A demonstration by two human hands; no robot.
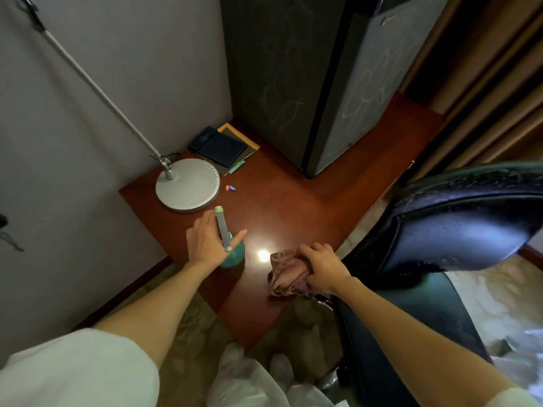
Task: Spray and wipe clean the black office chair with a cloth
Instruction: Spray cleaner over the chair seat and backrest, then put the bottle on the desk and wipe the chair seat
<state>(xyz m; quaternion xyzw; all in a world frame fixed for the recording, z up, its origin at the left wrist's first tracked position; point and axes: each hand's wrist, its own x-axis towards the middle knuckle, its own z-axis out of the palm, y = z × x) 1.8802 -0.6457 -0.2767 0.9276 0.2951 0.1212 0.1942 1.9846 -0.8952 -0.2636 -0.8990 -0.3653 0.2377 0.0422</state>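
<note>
Cloth [286,273], pinkish and bunched, lies on the desk [279,207] under my right hand [321,270], whose fingers curl into it. Just right of that grip stands the black chair [458,230], its glossy back close by. My left hand [205,245] wraps the neck of the teal spray bottle [233,255], thumb stuck out, near the cloth's left. Beyond that hand sits a round lamp base [188,185], with notebooks [219,146] farther off.
</note>
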